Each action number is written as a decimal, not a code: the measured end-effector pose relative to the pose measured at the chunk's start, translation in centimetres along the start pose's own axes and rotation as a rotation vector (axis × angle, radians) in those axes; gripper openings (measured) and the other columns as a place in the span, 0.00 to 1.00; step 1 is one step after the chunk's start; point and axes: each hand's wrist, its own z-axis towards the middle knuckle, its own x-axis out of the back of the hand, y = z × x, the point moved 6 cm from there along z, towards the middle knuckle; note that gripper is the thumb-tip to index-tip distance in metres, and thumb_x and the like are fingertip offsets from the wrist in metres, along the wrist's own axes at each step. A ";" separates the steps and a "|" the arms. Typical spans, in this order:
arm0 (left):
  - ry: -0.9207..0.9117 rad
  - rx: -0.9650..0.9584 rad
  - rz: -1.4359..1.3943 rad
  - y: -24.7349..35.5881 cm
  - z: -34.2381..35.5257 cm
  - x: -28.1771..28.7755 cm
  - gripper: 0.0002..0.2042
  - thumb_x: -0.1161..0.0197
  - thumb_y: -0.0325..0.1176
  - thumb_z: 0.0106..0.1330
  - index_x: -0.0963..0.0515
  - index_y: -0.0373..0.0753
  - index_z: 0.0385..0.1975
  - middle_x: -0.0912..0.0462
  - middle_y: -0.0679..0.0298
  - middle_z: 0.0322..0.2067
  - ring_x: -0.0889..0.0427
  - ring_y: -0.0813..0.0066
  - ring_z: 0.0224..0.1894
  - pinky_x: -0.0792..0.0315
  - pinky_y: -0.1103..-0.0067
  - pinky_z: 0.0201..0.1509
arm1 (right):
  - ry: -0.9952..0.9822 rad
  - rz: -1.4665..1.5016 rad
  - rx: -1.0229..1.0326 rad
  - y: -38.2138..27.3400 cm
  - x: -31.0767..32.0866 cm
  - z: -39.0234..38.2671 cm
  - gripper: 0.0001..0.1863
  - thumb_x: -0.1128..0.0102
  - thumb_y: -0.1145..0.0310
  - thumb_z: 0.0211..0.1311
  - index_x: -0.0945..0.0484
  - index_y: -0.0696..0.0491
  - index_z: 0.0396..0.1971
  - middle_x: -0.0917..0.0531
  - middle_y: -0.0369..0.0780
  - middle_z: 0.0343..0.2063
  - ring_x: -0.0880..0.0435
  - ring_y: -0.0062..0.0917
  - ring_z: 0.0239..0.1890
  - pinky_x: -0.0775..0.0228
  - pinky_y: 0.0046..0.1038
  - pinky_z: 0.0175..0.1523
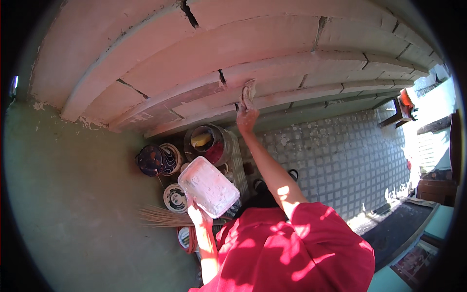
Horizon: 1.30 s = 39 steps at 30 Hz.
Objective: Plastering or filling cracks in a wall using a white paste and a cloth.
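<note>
My left hand (198, 214) grips the lower left edge of a shallow white rectangular tub (209, 187), tilted in front of me. Pale paste coats its inside. With my right arm stretched forward, my right hand (247, 119) is closed on a pale, smeared piece that looks like a crumpled rag (248, 90). It is up against the pinkish wall (262, 41), beside a raised horizontal band. Dark vertical gaps cut through the wall's bands. My fingers partly hide the rag's lower end.
Beyond the tub stands a large bucket (224, 146) holding something yellow. Left of it are a dark patterned container (152, 160) and a round paste-smeared bucket (174, 198). Thin sticks (163, 216) lie nearby. Patterned floor tiles (335, 160) stretch right toward a small table (396, 114).
</note>
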 end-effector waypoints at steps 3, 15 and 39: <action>0.004 0.006 -0.033 0.3 0.2 -0.1 0.22 0.56 0.43 0.70 0.39 0.38 0.59 0.31 0.61 0.56 0.32 0.65 0.57 0.38 0.68 0.62 | -0.085 0.095 0.121 -2.1 0.4 -2.7 0.24 0.58 0.87 0.48 0.28 0.64 0.50 0.27 0.54 0.50 0.29 0.42 0.56 0.38 0.32 0.59; 0.102 0.013 -0.077 0.5 0.1 1.1 0.22 0.56 0.41 0.69 0.41 0.39 0.60 0.34 0.60 0.58 0.35 0.64 0.59 0.41 0.68 0.63 | 0.025 -0.300 0.105 1.6 2.4 1.1 0.19 0.52 0.82 0.53 0.26 0.64 0.47 0.24 0.55 0.45 0.22 0.43 0.45 0.31 0.32 0.48; -0.039 0.022 -0.038 0.0 0.9 0.4 0.21 0.58 0.41 0.70 0.40 0.39 0.60 0.32 0.61 0.56 0.32 0.65 0.58 0.39 0.68 0.62 | 0.075 -0.003 0.198 -4.8 5.3 1.9 0.22 0.56 0.85 0.51 0.26 0.62 0.49 0.25 0.53 0.49 0.29 0.43 0.56 0.38 0.30 0.59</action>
